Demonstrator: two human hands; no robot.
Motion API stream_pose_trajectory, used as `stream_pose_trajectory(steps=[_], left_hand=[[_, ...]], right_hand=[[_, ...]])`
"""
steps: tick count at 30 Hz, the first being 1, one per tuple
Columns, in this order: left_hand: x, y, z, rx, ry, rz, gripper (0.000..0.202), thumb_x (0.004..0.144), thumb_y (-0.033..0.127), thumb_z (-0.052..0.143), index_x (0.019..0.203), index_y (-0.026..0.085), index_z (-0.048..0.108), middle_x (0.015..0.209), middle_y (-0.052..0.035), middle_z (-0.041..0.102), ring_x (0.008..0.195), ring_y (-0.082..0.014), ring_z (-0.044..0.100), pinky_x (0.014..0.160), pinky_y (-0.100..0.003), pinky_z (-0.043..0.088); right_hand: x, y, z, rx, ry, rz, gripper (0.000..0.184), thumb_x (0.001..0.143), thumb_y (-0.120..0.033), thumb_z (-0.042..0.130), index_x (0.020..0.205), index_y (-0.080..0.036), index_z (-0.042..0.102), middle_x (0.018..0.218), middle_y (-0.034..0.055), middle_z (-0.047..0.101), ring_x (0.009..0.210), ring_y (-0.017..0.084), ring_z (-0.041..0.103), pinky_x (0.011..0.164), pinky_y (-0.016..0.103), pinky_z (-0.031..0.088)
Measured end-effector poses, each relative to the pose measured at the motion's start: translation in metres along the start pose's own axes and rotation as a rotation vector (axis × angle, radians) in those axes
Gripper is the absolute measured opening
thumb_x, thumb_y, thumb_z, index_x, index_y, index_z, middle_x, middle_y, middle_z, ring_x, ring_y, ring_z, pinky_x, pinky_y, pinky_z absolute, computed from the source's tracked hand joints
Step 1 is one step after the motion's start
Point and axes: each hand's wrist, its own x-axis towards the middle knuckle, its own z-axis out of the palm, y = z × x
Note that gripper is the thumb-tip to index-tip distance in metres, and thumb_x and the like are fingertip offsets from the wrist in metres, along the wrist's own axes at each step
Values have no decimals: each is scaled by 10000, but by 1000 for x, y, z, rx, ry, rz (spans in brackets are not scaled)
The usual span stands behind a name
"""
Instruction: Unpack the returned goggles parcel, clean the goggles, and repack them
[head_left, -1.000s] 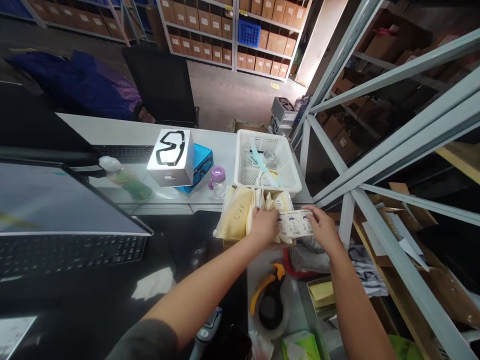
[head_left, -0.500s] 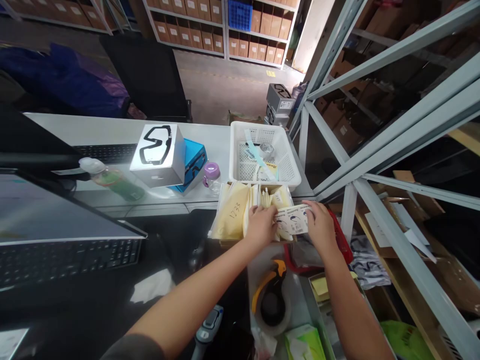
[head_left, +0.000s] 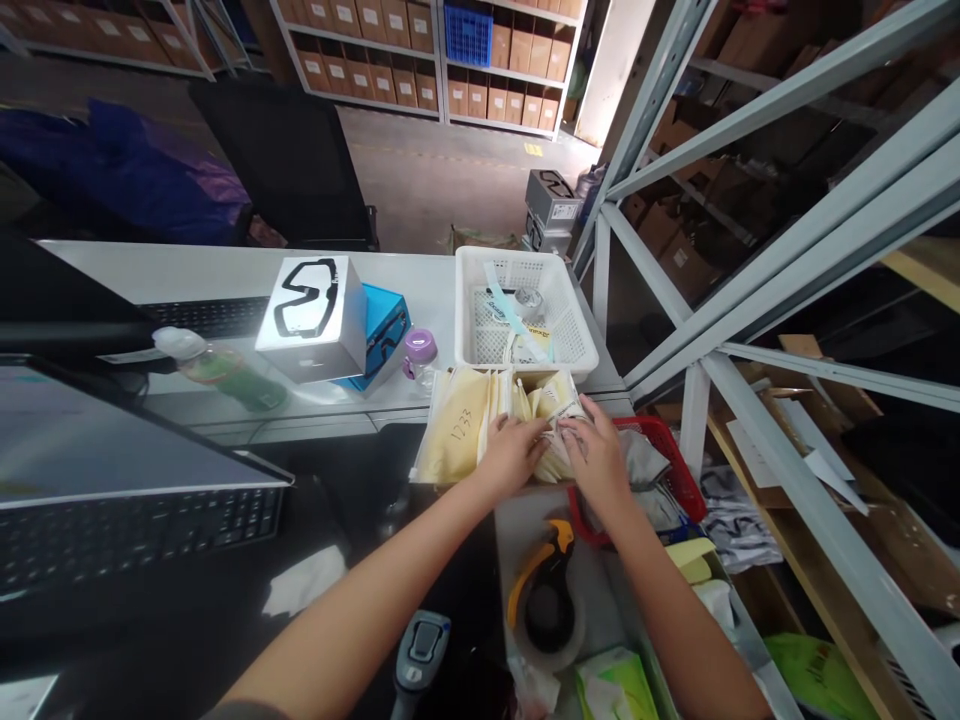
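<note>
A box (head_left: pixel 517 478) is packed with upright cream paper packets; the front bag (head_left: pixel 457 430) on its left side is marked "1233". My left hand (head_left: pixel 514 450) rests over the packets near the middle, its fingers bent in among them; what they grip is hidden. Close beside it, my right hand (head_left: pixel 598 455) has its fingers curled at the right end of the box, on the edge of a printed white packet (head_left: pixel 571 411). Most of that packet is hidden by the fingers and the other packets.
Behind the box stands a white basket (head_left: pixel 589 345). A purple-lidded bottle (head_left: pixel 421 350), a white goggle box (head_left: pixel 311 320) and a blue box (head_left: pixel 386 320) are left of it. Nearer lie a red basket (head_left: pixel 686 480), tape dispenser (head_left: pixel 551 600) and scanner (head_left: pixel 424 645). Metal framing (head_left: pixel 750 320) rises at right.
The printed packet, stretched between both hands above the box before, is now down among the other packets. My right hand has moved left and in, close to my left hand.
</note>
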Motion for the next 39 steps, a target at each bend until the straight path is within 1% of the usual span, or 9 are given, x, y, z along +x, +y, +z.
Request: stream_pose_trajectory(steps=[3, 8, 14, 20, 26, 32, 34, 36, 39], left_hand=[[-1, -1, -1, 3, 9, 4, 180, 971, 271, 474, 996, 237, 650, 886, -32, 689, 988, -227, 605, 1099, -425, 288], [-2, -2, 1, 7, -6, 45, 189, 979, 272, 461, 929, 234, 639, 854, -19, 679, 978, -222, 595, 1096, -426, 286], [0, -6, 4, 13, -26, 75, 203, 979, 248, 444, 913, 230, 635, 901, -18, 700, 995, -221, 589, 1102, -443, 270], [-4, -3, 1, 8, -30, 97, 240, 980, 227, 415, 1023, 256, 649, 1026, -25, 705, 1066, -223, 573, 1138, -463, 215], [-4, 3, -4, -59, -56, 58, 170, 911, 231, 502, 908, 245, 671, 1008, -6, 706, 1064, -212, 588, 1149, -462, 211], [2, 7, -5, -155, -45, -58, 553, 1044, 342, 179, 894, 217, 697, 990, -11, 727, 1079, -190, 611, 1170, -431, 202], [7, 9, -6, -168, -64, -96, 550, 1038, 380, 232, 792, 202, 690, 932, -13, 734, 1039, -199, 631, 1175, -437, 189], [13, 11, -8, -177, -99, -133, 474, 1003, 403, 372, 691, 198, 665, 873, 3, 735, 986, -202, 650, 1183, -450, 168], [21, 16, -11, -184, -158, -200, 343, 936, 370, 527, 664, 205, 655, 790, 21, 725, 941, -198, 661, 1185, -475, 172]], right_hand=[[-8, -4, 1, 42, 101, -67, 208, 974, -302, 574, 1035, -228, 759, 1303, 110, 633, 1188, 274, 596, 1030, 473, 475], [-12, -12, 3, 52, 129, -97, 168, 946, -245, 636, 1042, -227, 773, 1042, 77, 750, 981, 235, 687, 915, 412, 541], [-13, -22, 9, 36, 168, -20, 211, 948, -194, 588, 1010, -238, 785, 1037, 66, 769, 932, 230, 724, 849, 390, 570], [-10, -22, 9, 113, 149, 38, 161, 925, -241, 625, 894, -233, 784, 937, 49, 776, 853, 216, 733, 809, 365, 598], [-10, -25, 8, 103, 187, 39, 179, 936, -224, 609, 867, -240, 773, 919, 50, 774, 842, 215, 731, 799, 365, 589], [-17, -29, 7, 41, 216, -40, 158, 941, -202, 627, 878, -246, 766, 1004, 47, 770, 903, 211, 724, 808, 357, 569], [-22, -28, 4, 10, 212, -96, 173, 940, -201, 629, 853, -258, 767, 1021, 49, 768, 929, 217, 722, 814, 362, 565], [-26, -26, 0, -10, 206, -151, 182, 939, -190, 628, 854, -269, 768, 1016, 47, 768, 950, 217, 719, 831, 364, 566], [-28, -23, -7, -60, 246, -237, 173, 923, -169, 645, 883, -284, 767, 1001, 41, 765, 983, 218, 704, 869, 375, 575]])
